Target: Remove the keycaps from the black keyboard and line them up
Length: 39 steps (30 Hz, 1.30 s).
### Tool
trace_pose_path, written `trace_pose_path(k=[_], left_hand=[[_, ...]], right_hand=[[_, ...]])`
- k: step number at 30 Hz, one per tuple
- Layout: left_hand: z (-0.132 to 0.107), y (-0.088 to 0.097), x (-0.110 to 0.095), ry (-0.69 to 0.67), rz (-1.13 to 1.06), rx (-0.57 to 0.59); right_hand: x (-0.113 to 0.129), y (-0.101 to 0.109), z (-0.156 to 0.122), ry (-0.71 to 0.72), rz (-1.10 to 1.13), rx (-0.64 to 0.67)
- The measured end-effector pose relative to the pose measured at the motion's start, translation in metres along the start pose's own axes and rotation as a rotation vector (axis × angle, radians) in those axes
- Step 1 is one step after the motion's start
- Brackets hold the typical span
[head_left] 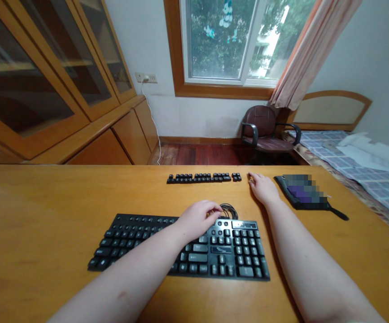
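Observation:
A black keyboard lies across the near part of the table. My left hand is over its upper edge, thumb and fingers drawn together close to the coiled black cable; whatever they may hold is hidden. Near the top right, a few key positions look smaller and lower than the keys around them. Loose black keycaps stand in two rows along the table's far side. Just right of these rows, my right hand rests low over the table with its fingertips bunched. Anything between those fingertips is too small to make out.
A dark pouch with a wrist strap lies right of my right hand. The wooden table ends at a far edge beyond the keycaps. Past it are a brown office chair, a bed and a glass-fronted cabinet.

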State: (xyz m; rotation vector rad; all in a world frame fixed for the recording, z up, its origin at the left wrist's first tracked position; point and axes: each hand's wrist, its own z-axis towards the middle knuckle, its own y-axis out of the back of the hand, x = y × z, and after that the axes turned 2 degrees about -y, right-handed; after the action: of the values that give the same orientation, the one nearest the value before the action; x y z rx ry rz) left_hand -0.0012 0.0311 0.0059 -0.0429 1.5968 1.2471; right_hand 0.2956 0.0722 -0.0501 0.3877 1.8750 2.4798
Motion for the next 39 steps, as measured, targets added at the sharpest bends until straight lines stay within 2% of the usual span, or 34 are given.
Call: trace_pose_path(k=[8,12,14,17,22,34,39], left_hand=[[0.000,0.000,-0.001,-0.007,-0.013,-0.002],[0.000,-0.001,0.001,-0.006,-0.004,0.006],[0.000,-0.001,0.001,-0.006,-0.005,0.010],[0.000,-0.001,0.002,-0.008,-0.006,0.010],[0.000,0.000,0.001,-0.014,-0.007,0.005],[-0.001,0.000,0.001,-0.013,-0.009,0.006],[0.000,-0.001,0.003,-0.016,-0.005,0.001]], right_hand=[[0.002,0.003,0.001,-0.197,0.017,-0.023],[0.005,0.004,-0.001,-0.129,0.103,-0.065],[0.007,0.005,-0.002,-0.077,0.097,-0.042],[0.010,0.007,-0.002,-0.080,0.063,0.009],[0.013,0.009,-0.002,-0.031,0.084,0.006],[0.006,0.000,0.000,-0.109,0.135,0.003],[0.004,0.004,-0.001,-0.155,0.156,-0.087]])
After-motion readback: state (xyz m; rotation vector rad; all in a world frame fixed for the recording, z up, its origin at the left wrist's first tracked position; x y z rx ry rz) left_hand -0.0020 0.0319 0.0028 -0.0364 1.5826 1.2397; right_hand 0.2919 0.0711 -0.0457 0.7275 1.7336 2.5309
